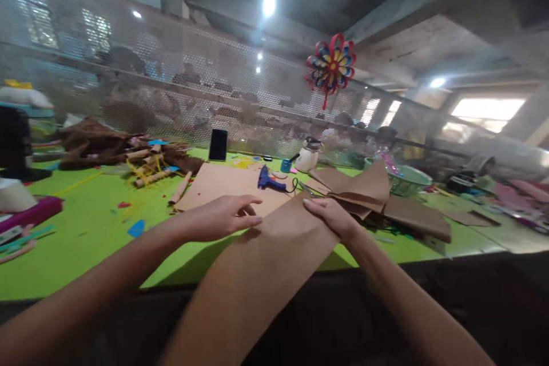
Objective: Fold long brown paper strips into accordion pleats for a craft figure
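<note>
A long sheet of brown kraft paper (266, 263) slopes from the green tabletop over the near edge towards me. My right hand (332, 216) grips the sheet's upper right edge, thumb on top. My left hand (225, 217) is at the sheet's upper left edge, thumb and forefinger apart; whether its fingertips touch the paper is hard to tell. Beyond both hands, a blue glue gun (271, 180) lies on a flat brown sheet (218, 186). Scissors (306, 189), partly covered, lie just past my right hand.
Folded brown paper (360, 191) is piled on the right, before a green basket (407, 180). Paper rolls and scraps (150, 168) lie on the left. A phone (218, 144) and a penguin-shaped jar (309, 154) stand at the back. A pinwheel (333, 66) hangs on the mesh.
</note>
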Motion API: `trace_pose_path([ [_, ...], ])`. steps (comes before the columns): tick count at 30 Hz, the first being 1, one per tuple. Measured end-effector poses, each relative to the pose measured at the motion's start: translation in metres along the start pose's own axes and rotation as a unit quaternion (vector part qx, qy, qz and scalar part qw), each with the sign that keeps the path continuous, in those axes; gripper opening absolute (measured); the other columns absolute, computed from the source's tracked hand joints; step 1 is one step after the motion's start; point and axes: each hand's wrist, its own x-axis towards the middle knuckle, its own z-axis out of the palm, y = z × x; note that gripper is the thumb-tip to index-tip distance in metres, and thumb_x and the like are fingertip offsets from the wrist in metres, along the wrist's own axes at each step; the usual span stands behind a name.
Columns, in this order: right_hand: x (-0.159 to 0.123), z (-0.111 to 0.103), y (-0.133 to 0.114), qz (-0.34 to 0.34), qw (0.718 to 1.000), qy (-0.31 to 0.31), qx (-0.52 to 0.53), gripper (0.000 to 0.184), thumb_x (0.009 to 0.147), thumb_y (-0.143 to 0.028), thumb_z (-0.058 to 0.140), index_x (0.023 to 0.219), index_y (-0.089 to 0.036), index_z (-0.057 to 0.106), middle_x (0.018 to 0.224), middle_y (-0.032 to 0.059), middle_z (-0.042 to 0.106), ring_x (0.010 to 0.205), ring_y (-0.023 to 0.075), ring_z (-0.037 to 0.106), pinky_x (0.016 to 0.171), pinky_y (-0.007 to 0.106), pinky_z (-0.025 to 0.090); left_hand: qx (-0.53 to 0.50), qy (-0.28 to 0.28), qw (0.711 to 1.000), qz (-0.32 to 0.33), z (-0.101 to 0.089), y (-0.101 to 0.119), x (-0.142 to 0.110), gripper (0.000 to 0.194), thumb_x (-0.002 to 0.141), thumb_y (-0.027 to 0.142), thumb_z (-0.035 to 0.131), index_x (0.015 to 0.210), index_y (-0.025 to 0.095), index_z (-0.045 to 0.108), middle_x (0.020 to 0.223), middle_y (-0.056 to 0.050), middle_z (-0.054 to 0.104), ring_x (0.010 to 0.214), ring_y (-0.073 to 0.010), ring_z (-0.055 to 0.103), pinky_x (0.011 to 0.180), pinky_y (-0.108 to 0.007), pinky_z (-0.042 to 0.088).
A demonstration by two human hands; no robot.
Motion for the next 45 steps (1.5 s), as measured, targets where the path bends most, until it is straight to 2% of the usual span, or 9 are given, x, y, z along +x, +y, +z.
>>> trace_pose_path([
  [4,0.002,0.023,-0.009,-0.017,0.995,-0.073,0.065,0.035,0.064,-0.044,0.067,0.08,-0.013,0.065,0.068,0.0014,0.064,0.054,0.0101,0.055,0.053,0.022,0.039,-0.129,0.005,0.991,0.023,0.028,0.01,0.007,0.052,0.072,0.042,0.058,0.118,0.021,0.052,0.105,-0.008,0.063,0.096,-0.0249,0.056,0.08,-0.031,0.042],
  [8,0.004,0.033,-0.012,-0.006,0.989,-0.118,0.09,0.03,0.065,-0.04,0.068,0.078,-0.013,0.064,0.067,0.0009,0.063,0.054,0.0092,0.054,0.052,0.02,0.038,-0.349,-0.056,0.935,-0.04,0.044,0.002,0.003,0.04,0.07,0.037,0.062,0.103,0.015,0.06,0.094,-0.009,0.066,0.088,-0.0259,0.06,0.076,-0.033,0.045],
  [13,0.003,0.03,-0.011,-0.039,0.974,-0.133,0.18,0.04,0.072,-0.042,0.062,0.104,-0.017,0.06,0.076,0.0023,0.063,0.064,0.0098,0.056,0.058,0.02,0.041,-0.513,0.006,0.854,-0.089,0.056,-0.016,-0.005,0.039,0.069,0.034,0.064,0.103,0.015,0.059,0.096,-0.012,0.066,0.086,-0.0256,0.062,0.075,-0.035,0.047],
  [17,-0.003,0.032,-0.004,-0.062,0.96,-0.115,0.246,0.048,0.076,-0.058,0.046,0.099,-0.019,0.062,0.085,0.0052,0.064,0.072,0.0123,0.057,0.066,0.024,0.045,-0.543,0.082,0.83,-0.098,0.066,-0.022,-0.002,0.039,0.071,0.033,0.063,0.105,0.016,0.056,0.096,-0.011,0.066,0.08,-0.0231,0.063,0.072,-0.033,0.048],
  [21,0.0,0.037,0.006,-0.116,0.977,-0.031,0.174,0.043,0.07,-0.052,0.059,0.096,-0.018,0.064,0.093,0.0058,0.065,0.081,0.0167,0.059,0.072,0.028,0.046,-0.519,0.143,0.837,-0.103,0.074,-0.022,0.001,0.031,0.071,0.033,0.062,0.097,0.016,0.056,0.086,-0.006,0.068,0.075,-0.0204,0.063,0.067,-0.03,0.048],
  [25,0.013,0.039,0.019,-0.127,0.982,0.068,0.123,0.036,0.063,-0.04,0.069,0.088,-0.015,0.067,0.087,0.0056,0.067,0.075,0.0188,0.06,0.072,0.031,0.046,-0.494,0.151,0.853,-0.08,0.074,-0.019,-0.001,0.028,0.069,0.035,0.064,0.09,0.017,0.058,0.083,-0.004,0.067,0.075,-0.0182,0.062,0.069,-0.028,0.047],
  [31,0.023,0.047,0.025,-0.096,0.987,0.049,0.123,0.027,0.063,-0.037,0.069,0.082,-0.017,0.069,0.078,0.0043,0.068,0.064,0.0147,0.059,0.059,0.026,0.044,-0.429,0.137,0.891,-0.066,0.045,-0.019,0.009,0.031,0.07,0.042,0.062,0.09,0.018,0.062,0.091,-0.005,0.065,0.085,-0.0185,0.059,0.069,-0.027,0.043],
  [37,0.03,0.05,0.018,-0.095,0.992,0.019,0.083,0.026,0.064,-0.036,0.068,0.08,-0.015,0.068,0.072,0.0036,0.065,0.057,0.0116,0.055,0.052,0.022,0.04,-0.393,0.079,0.912,-0.085,0.031,-0.039,0.039,0.036,0.064,0.037,0.068,0.092,0.014,0.065,0.078,-0.006,0.067,0.064,-0.0142,0.057,0.056,-0.023,0.038],
  [45,0.06,0.049,0.012,-0.104,0.992,0.008,0.07,0.027,0.056,-0.035,0.074,0.067,-0.013,0.063,0.055,-0.0019,0.056,0.049,0.0085,0.047,0.051,0.022,0.036,-0.41,0.095,0.905,-0.063,0.023,-0.047,0.042,0.034,0.063,0.028,0.069,0.094,0.016,0.065,0.085,-0.006,0.068,0.071,-0.0158,0.059,0.065,-0.026,0.042],
])
